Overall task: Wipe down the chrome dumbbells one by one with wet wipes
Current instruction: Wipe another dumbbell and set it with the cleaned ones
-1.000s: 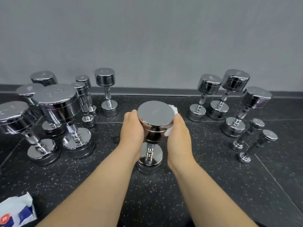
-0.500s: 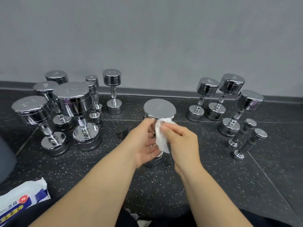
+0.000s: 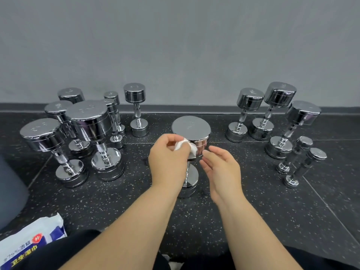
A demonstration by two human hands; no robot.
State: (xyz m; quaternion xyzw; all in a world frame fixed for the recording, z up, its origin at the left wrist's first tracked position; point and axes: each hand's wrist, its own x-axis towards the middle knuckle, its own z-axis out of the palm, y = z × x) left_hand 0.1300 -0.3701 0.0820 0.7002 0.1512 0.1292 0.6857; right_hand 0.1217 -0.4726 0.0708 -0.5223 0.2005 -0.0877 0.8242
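A chrome dumbbell (image 3: 191,128) stands upright on the dark speckled floor in the middle, its flat top disc facing me. My left hand (image 3: 169,160) grips a crumpled white wet wipe (image 3: 185,146) against the near left side of the dumbbell's upper head. My right hand (image 3: 222,168) hovers just right of the handle with relaxed fingers, holding nothing and not touching the metal. The lower head shows between my wrists; part of the handle is hidden by my left hand.
Several chrome dumbbells (image 3: 91,123) stand upright at the left, and several more (image 3: 278,106) at the right near the grey wall. A wet wipe pack (image 3: 29,244) lies at the bottom left beside my dark-clothed knee.
The wipe has passed from my right hand to my left. My right hand has let go and drawn back to the right, fingers relaxed. The camera view has shifted slightly.
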